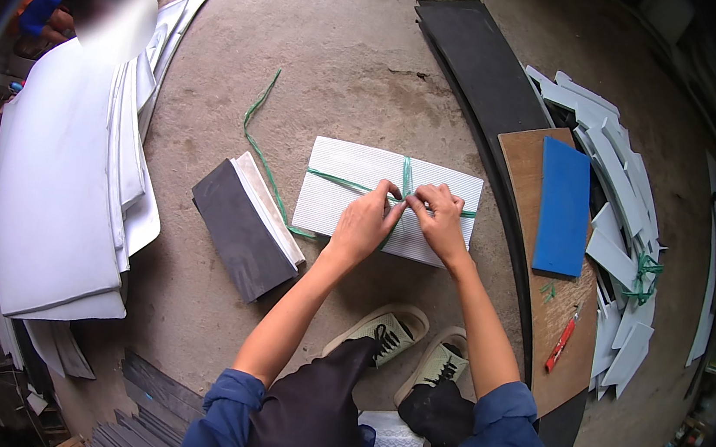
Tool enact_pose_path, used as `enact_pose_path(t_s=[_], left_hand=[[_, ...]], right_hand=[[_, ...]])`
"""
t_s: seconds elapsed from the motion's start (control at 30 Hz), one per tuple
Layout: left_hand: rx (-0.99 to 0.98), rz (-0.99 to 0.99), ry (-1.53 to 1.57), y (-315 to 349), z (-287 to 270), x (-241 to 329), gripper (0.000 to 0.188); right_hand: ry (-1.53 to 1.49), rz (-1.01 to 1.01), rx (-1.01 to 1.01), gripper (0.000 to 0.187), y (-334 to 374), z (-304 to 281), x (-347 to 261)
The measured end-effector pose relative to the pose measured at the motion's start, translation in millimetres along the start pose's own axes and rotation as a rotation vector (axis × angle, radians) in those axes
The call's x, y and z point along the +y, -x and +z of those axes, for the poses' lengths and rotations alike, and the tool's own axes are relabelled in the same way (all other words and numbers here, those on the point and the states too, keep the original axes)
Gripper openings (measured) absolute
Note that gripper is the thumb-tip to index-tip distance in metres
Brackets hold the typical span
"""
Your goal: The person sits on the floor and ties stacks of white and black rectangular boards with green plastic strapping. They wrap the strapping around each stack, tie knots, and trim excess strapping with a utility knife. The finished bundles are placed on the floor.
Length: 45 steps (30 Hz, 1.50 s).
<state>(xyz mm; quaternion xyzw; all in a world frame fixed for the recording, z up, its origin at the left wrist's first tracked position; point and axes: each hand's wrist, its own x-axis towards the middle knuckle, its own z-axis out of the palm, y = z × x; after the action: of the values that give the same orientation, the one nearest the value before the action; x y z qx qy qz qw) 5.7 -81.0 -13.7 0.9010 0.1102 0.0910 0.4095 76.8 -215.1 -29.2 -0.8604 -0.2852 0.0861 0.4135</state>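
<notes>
A white block with a ribbed top (329,207), rectangular, lies on the floor in front of my feet. Green plastic string (336,179) crosses it lengthwise and widthwise. Where the strands meet, my left hand (364,222) and my right hand (443,224) come together over the block, fingers pinched on the string. The fingers hide most of the knot area. To the left of the block, a loose length of green string (251,121) trails across the floor. Beside it sits a small stack of dark grey and whitish slabs (239,233).
Big white sheets (58,174) are piled at left. On the right are long dark sheets (480,62), a brown board (521,166) bearing a blue panel (563,210) and a red cutter knife (562,341), then white offcuts (618,155). Another person (42,11) is at far left.
</notes>
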Motion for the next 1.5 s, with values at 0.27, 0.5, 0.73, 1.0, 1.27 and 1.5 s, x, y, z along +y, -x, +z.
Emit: enact_pose_path(t_s=[0.27, 0.5, 0.73, 1.0, 1.27, 1.5], left_hand=[[0.171, 0.174, 0.041, 33.8, -4.0, -12.9, 0.022], [0.126, 0.251, 0.071, 54.2, -6.9, -24.4, 0.017], [0.046, 0.09, 0.01, 50.4, -17.9, -22.3, 0.019], [-0.225, -0.276, -0.287, 4.4, -7.3, 1.0, 0.041], [0.017, -0.274, -0.365, -9.7, 42.5, 13.0, 0.028], [-0.022, 0.065, -0.144, -5.0, 74.6, 31.7, 0.024]], right_hand=[[0.264, 0.099, 0.1, 0.016, -11.7, 8.6, 7.1], [0.433, 0.142, 0.056, 0.014, -14.3, 21.8, -5.1], [0.442, 0.236, -0.099, 0.023, -20.9, 15.8, -7.0], [0.675, 0.209, -0.346, 0.026, 27.9, -144.6, -27.0], [0.2, 0.446, -0.013, 0.02, 163.3, -217.6, 41.2], [0.259, 0.432, 0.377, 0.014, 227.4, -161.7, 123.5]])
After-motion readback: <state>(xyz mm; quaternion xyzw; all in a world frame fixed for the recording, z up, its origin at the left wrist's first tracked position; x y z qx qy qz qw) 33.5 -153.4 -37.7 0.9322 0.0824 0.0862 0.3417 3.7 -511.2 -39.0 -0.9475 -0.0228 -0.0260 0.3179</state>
